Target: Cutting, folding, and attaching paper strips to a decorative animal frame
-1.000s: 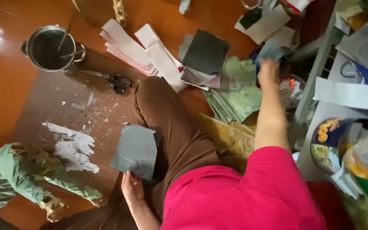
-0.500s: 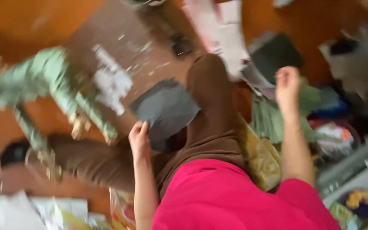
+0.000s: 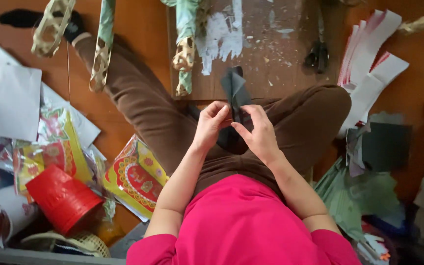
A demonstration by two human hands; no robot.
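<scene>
Two hands meet over the lap: the left hand and right hand both pinch one dark grey sheet, fingers closed on its lower part, thumbs pressing in front. The sheet stands upright between them, creased lengthwise, its top reaching the edge of the brown board. Judged from the grip, the step is folding or creasing the sheet. To do it well: keep both pinches close either side of the crease, align the edges before pressing, then run a thumb along the fold. Scissors lie on the board, well apart. A green paper figure lies beside them; a red tub sits at the left among printed papers.
</scene>
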